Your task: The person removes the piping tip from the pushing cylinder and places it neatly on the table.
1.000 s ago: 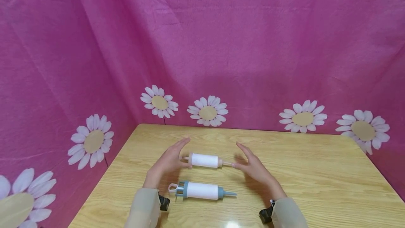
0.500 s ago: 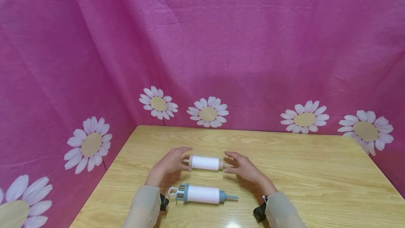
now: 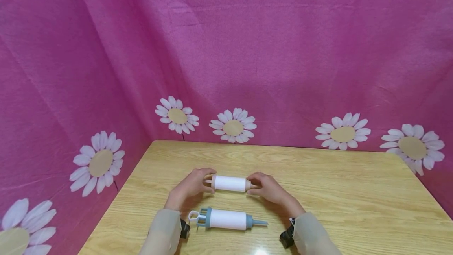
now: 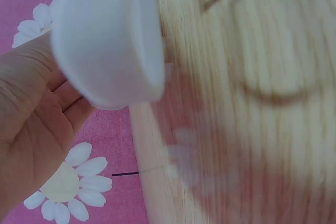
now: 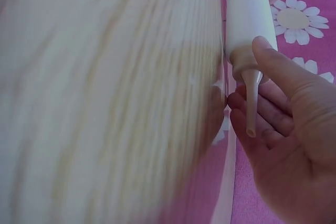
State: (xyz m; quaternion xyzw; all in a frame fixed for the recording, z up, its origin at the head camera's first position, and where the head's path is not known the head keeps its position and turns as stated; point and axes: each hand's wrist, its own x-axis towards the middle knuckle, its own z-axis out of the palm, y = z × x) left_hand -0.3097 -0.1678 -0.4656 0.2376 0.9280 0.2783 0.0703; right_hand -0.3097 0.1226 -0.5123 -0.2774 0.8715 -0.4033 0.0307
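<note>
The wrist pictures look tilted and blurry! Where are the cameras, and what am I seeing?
There's no robot: you see a person's left hand and right hand. One camera sits on the head, looking forward and down. Two more ride on the wrists, so things there look very close and turned. On the wooden table lies a blue-ended tube, shaped like a big syringe, that neither hand holds. Beyond it, the hands curl round the two ends of a similar beige-ended tube; I can't tell whether it's lifted. Behind hangs a pink cloth with daisies.
</note>
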